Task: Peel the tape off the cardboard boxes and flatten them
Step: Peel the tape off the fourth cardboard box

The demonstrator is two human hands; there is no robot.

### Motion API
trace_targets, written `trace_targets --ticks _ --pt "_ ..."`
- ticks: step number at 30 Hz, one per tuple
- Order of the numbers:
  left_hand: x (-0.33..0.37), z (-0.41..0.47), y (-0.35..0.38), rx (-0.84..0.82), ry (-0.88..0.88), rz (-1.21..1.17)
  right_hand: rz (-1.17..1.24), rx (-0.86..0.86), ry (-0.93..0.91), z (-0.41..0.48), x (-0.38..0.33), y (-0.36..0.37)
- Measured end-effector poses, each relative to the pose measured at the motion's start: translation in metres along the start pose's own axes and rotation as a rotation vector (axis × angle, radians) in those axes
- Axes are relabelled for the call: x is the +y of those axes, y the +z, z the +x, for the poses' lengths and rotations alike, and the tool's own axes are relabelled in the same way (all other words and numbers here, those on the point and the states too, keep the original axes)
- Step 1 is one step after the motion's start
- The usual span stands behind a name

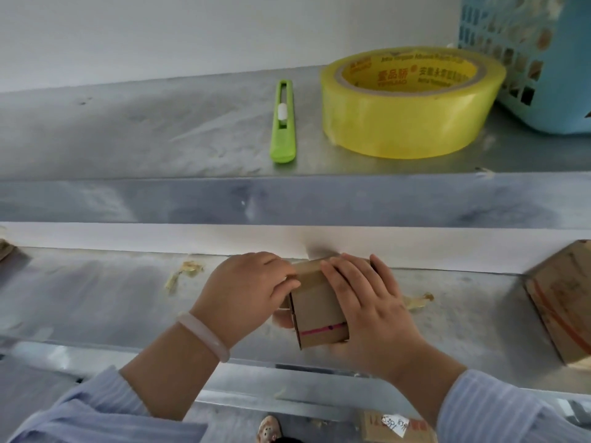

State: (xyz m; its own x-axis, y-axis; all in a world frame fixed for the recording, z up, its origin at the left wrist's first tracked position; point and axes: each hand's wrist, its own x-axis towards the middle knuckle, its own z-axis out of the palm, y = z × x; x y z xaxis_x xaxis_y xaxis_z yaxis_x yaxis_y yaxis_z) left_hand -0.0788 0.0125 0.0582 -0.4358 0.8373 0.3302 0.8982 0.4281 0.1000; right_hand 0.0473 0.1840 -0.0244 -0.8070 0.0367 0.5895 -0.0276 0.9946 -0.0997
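Over lower shelf (96, 298), box (319, 310), long axis twd wall (144, 236), gripped by left hand (246, 290) & right hand (374, 311).

Matt brown cardboard box (315, 306); dull grey metal shelf (128, 148); glossy yellow tape roll (409, 119).

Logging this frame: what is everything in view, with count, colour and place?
grey metal shelves: two, the upper shelf and the lower shelf
small brown cardboard box: one, pink stripe, held above the lower shelf
larger brown cardboard box: one, red stripes, lower shelf, right edge
brown cardboard with handwritten white label: one, bottom edge
yellow roll of packing tape: one, upper shelf
green plastic utility knife: one, left of the roll
blue plastic lattice basket: one, upper shelf, far right
peeled tape scraps: several, yellowish, lower shelf
white bangle: one, left wrist
pale blue striped sleeves: two, bottom corners
left hand: grips the small box's left side
right hand: grips its right side
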Motion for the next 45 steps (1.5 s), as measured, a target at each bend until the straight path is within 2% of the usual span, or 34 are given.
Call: trace_targets --ticks 7,9,12,18,21,24,29,33,37,40,43,45 --pt "0.012 0.006 -0.002 0.014 0.038 0.2 -0.004 -0.012 0.022 0.002 -0.003 -0.001" --pt "0.016 0.005 0.002 0.005 0.0 0.169 -0.009 -0.002 0.014 -0.001 -0.004 -0.001" --pt "0.019 0.002 0.012 0.007 -0.192 -0.107 -0.003 0.037 0.021 -0.006 -0.005 -0.001" --pt "0.03 0.005 0.028 0.13 -0.682 -0.674 0.049 0.086 0.144 -0.013 -0.001 -0.004" --pt "0.039 0.008 0.03 0.155 -0.79 -0.869 0.1 0.153 0.205 -0.012 -0.001 -0.005" --pt "0.044 0.01 0.03 0.217 -0.814 -0.946 0.148 0.18 0.281 -0.016 -0.002 -0.006" --pt "0.049 0.016 0.032 0.296 -0.883 -1.252 0.277 0.09 0.472 -0.028 -0.008 -0.008" --pt "0.05 0.01 0.04 0.309 -0.868 -1.355 0.477 -0.008 0.62 -0.036 -0.009 -0.006" --pt "0.053 0.009 0.043 0.355 -0.908 -1.625 0.632 -0.11 0.733 -0.045 -0.003 -0.002" --pt "0.056 0.01 0.048 0.259 -0.827 -1.568 0.67 -0.222 0.767 -0.052 0.004 0.002" --pt "0.055 0.009 0.057 0.13 -0.77 -1.355 0.653 -0.356 0.779 -0.06 0.01 0.008" --pt "0.053 0.006 0.065 0.052 -0.72 -1.232 0.627 -0.369 0.744 -0.065 0.012 0.01"
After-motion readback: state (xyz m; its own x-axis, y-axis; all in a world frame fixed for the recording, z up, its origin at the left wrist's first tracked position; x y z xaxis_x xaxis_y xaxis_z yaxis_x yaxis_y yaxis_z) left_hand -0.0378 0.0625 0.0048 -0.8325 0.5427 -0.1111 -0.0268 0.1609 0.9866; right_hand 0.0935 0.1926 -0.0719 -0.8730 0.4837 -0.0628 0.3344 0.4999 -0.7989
